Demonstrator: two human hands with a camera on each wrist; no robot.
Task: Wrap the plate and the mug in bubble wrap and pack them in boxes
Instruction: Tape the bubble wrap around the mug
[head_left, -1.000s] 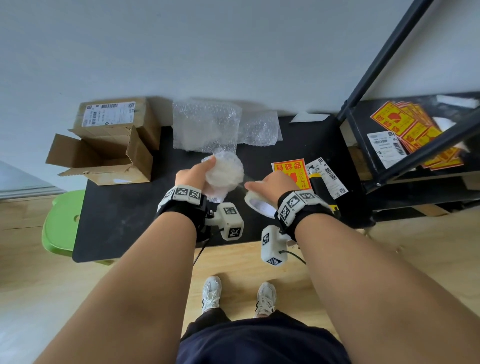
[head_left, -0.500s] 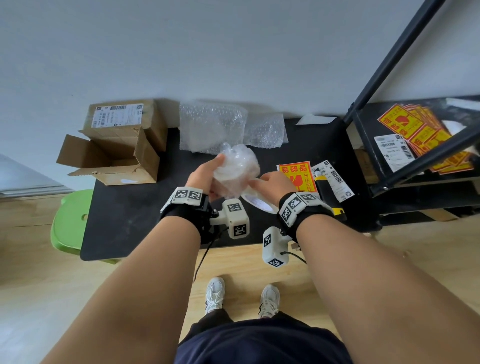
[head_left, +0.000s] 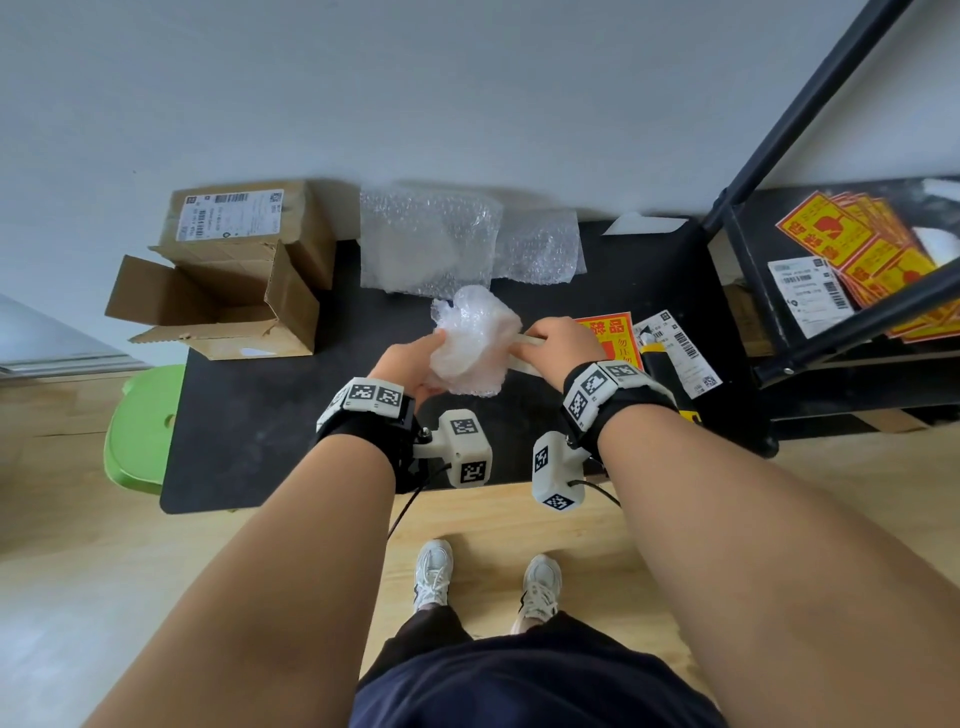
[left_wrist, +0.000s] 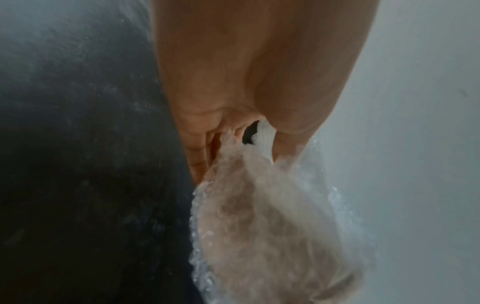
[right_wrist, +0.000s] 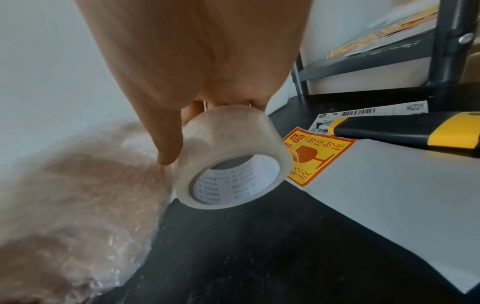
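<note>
Bubble-wrapped bundle (head_left: 475, 343), likely the mug, sits clutched in the left hand (head_left: 410, 361) above the black table (head_left: 249, 426), keeping its wrap closed. Right hand (head_left: 558, 340), touching it, grips a clear tape roll (right_wrist: 230, 162), seemingly to seal the wrap.

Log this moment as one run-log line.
left hand: holds bubble-wrapped bundle | right hand: holds clear tape roll against it | open cardboard box: unpacked

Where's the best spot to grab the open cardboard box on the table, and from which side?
Probably by a side wall of the open box, from above: its flaps are folded outward, so the mouth faces up and a wall edge is free to pinch. The left side is clearest; the taped box stands close behind it.
</note>
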